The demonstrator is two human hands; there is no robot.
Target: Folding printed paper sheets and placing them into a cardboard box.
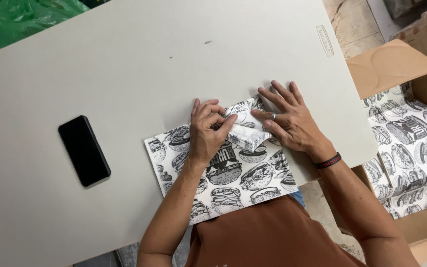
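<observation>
Where the left hand (pixel 207 132) curls, a folded flap (pixel 247 136) of burger-printed wrapping paper (pixel 223 170) is pinched between thumb and bent fingers; the grip is closed on the paper's fold. The flap is seen as a short raised ridge, its long axis running from the left fingertips toward the lower right, across to the right hand (pixel 287 121). That hand is laid flat, fingers spread and not closed on anything, pressing the upper right part of the sheet against the table (pixel 139 59); a ring is noted on one finger and a dark wristband (pixel 328 160) at the wrist.

The fold lies between the two hands, touching both; the left hand is judged the nearer to its free edge, the right nearer to its anchored end. The remainder of the sheet extends from the fold toward the person, overhanging the near table edge above a brown garment (pixel 273 237).

Further out, a black smartphone (pixel 84 151) is recorded face up, well apart to the left of the paper. To the right, off the table, an open cardboard box (pixel 396 64) is seen holding a stack of printed sheets (pixel 411 143) of the same pattern. Green plastic bags (pixel 11 20) are visible beyond the table's far left corner.
</observation>
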